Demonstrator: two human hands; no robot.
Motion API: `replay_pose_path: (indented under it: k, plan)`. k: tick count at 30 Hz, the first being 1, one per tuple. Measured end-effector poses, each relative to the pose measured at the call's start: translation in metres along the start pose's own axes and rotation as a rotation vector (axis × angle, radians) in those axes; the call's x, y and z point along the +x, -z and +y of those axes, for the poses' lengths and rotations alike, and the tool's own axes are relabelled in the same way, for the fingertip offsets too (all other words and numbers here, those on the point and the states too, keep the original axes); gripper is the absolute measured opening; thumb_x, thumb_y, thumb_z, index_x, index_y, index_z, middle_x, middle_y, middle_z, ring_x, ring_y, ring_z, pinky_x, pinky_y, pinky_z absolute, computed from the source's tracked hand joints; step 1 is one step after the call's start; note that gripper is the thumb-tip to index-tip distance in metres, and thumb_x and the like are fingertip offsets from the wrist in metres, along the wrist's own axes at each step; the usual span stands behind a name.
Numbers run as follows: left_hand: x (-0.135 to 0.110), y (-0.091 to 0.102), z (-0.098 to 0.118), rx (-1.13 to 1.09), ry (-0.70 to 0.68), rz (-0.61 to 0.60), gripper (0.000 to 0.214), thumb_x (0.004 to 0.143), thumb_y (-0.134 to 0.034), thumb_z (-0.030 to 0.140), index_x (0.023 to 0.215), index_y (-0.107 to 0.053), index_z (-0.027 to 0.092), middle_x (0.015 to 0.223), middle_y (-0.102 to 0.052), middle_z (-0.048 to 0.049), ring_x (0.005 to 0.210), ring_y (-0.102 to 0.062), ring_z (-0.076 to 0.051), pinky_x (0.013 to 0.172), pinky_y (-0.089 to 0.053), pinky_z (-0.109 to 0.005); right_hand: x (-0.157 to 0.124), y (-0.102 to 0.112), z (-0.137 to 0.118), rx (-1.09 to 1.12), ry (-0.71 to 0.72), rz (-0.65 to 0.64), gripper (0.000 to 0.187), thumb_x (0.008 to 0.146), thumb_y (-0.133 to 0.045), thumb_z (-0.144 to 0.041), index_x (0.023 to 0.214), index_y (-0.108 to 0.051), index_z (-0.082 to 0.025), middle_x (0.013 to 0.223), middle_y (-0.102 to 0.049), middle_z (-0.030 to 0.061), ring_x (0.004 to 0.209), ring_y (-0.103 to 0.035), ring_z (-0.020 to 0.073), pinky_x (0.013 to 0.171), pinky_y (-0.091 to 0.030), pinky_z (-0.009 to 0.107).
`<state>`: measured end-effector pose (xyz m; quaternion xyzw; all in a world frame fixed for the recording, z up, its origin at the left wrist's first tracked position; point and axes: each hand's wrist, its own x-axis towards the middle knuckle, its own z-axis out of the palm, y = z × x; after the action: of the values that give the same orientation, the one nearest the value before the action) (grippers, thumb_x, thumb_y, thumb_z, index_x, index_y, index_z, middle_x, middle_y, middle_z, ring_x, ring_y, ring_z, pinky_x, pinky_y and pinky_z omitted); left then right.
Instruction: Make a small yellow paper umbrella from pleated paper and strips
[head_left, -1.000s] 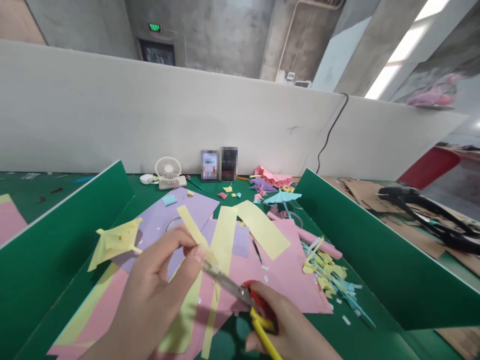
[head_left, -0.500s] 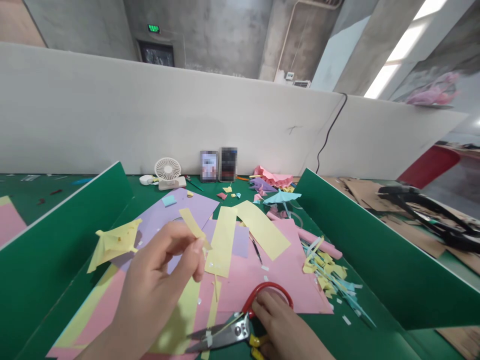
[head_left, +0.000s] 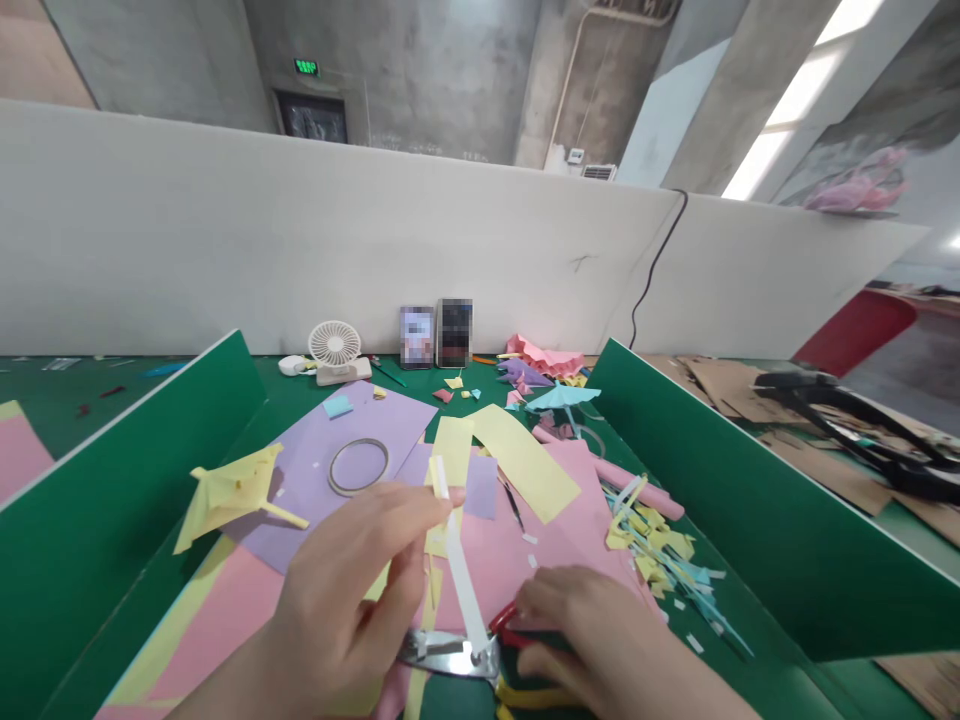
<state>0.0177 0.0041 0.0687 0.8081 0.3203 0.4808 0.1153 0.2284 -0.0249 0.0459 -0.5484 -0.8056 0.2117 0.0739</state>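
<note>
My left hand (head_left: 352, 590) pinches the top end of a narrow pale paper strip (head_left: 459, 570) between thumb and fingers. The strip hangs down to the blades of the scissors (head_left: 444, 650). The scissors lie flat on the pink paper (head_left: 570, 540) near the front edge. Their red and yellow handles sit under my right hand (head_left: 592, 630), whose fingers curl over them. Yellow paper strips (head_left: 517, 455) lie just beyond both hands.
A tape ring (head_left: 358, 466) lies on purple paper (head_left: 390, 415). A yellow paper umbrella (head_left: 225, 490) sits left, a teal one (head_left: 562, 397) farther back. Green dividers (head_left: 712, 500) flank the space. Small fan (head_left: 336, 350) and two phones (head_left: 437, 333) stand by the wall. Paper scraps (head_left: 652, 535) lie right.
The scissors went from cutting in the air down flat onto the table. My left hand moved right and now holds a long pale strip. The tape ring is uncovered.
</note>
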Motion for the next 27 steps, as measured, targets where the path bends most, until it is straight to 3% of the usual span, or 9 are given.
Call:
replay_pose_path:
  k: [2,6,8,11,17,22,24,27]
  plan:
    - [-0.001,-0.002,0.003,-0.081,0.066,0.018,0.036,0.075,-0.043,0.005,0.101,-0.052,0.028,0.095,-0.068,-0.0005,0.091,-0.061,-0.016,0.081,-0.047,-0.029,0.001,0.020,-0.009,0.192,-0.007,0.156,0.016,0.083,-0.048,-0.024,0.091,-0.062,-0.020,0.082,-0.065,0.0046,0.077,-0.059,0.0181,0.066,-0.045,0.028]
    - [0.000,-0.005,0.009,-0.150,0.276,-0.020,0.015,0.074,-0.053,0.018,0.085,-0.057,0.027,0.080,-0.068,0.0008,0.078,-0.063,-0.016,0.069,-0.050,-0.024,0.016,0.044,-0.030,0.582,0.084,0.319,0.017,0.085,-0.047,-0.030,0.094,-0.059,-0.023,0.078,-0.061,0.0011,0.074,-0.056,0.0144,0.065,-0.045,0.025]
    - [0.000,-0.006,0.011,-0.152,0.320,-0.054,0.012,0.073,-0.055,0.018,0.081,-0.057,0.027,0.074,-0.066,0.0028,0.071,-0.063,-0.013,0.064,-0.050,-0.020,0.027,0.047,-0.037,0.733,0.143,0.282,0.017,0.082,-0.053,-0.032,0.093,-0.059,-0.021,0.076,-0.060,-0.0001,0.070,-0.055,0.0128,0.061,-0.044,0.024]
    - [0.002,-0.009,0.012,-0.170,0.363,-0.074,0.011,0.075,-0.053,0.016,0.077,-0.056,0.026,0.071,-0.063,0.0045,0.067,-0.061,-0.010,0.061,-0.049,-0.017,0.038,0.046,-0.042,0.885,0.176,0.204,0.010,0.080,-0.056,-0.026,0.076,-0.056,-0.018,0.067,-0.058,-0.0021,0.064,-0.053,0.0102,0.056,-0.040,0.021]
    - [0.009,-0.013,0.017,-0.324,0.655,-0.029,0.008,0.076,-0.053,0.026,0.083,-0.055,0.025,0.064,-0.061,0.0034,0.064,-0.061,-0.013,0.060,-0.050,-0.021,0.043,0.049,-0.046,0.902,0.166,0.340,0.012,0.081,-0.049,-0.018,0.069,-0.050,-0.018,0.060,-0.044,-0.0062,0.054,-0.041,0.0063,0.049,-0.034,0.018]
    - [0.014,-0.006,0.021,-0.334,0.635,-0.033,0.016,0.076,-0.051,0.026,0.062,-0.057,0.022,0.053,-0.057,0.0036,0.052,-0.054,-0.011,0.054,-0.047,-0.020,0.046,0.047,-0.048,0.796,0.156,0.406,0.012,0.085,-0.045,-0.021,0.074,-0.049,-0.018,0.063,-0.045,-0.0047,0.055,-0.042,0.0074,0.048,-0.036,0.019]
    - [0.015,-0.003,0.021,-0.306,0.620,-0.030,0.016,0.076,-0.051,0.025,0.062,-0.057,0.023,0.052,-0.056,0.0040,0.050,-0.053,-0.011,0.051,-0.046,-0.019,0.043,0.043,-0.049,0.732,0.166,0.570,0.003,0.085,-0.045,-0.019,0.083,-0.047,-0.020,0.070,-0.048,-0.0030,0.060,-0.046,0.0089,0.051,-0.039,0.019]
    - [0.015,-0.001,0.020,-0.230,0.600,-0.033,0.015,0.076,-0.050,0.025,0.063,-0.057,0.023,0.052,-0.057,0.0048,0.049,-0.054,-0.010,0.048,-0.045,-0.018,0.033,0.040,-0.053,0.532,0.285,0.829,0.011,0.081,-0.048,-0.012,0.083,-0.046,-0.022,0.071,-0.049,-0.0027,0.064,-0.048,0.0100,0.057,-0.042,0.021]
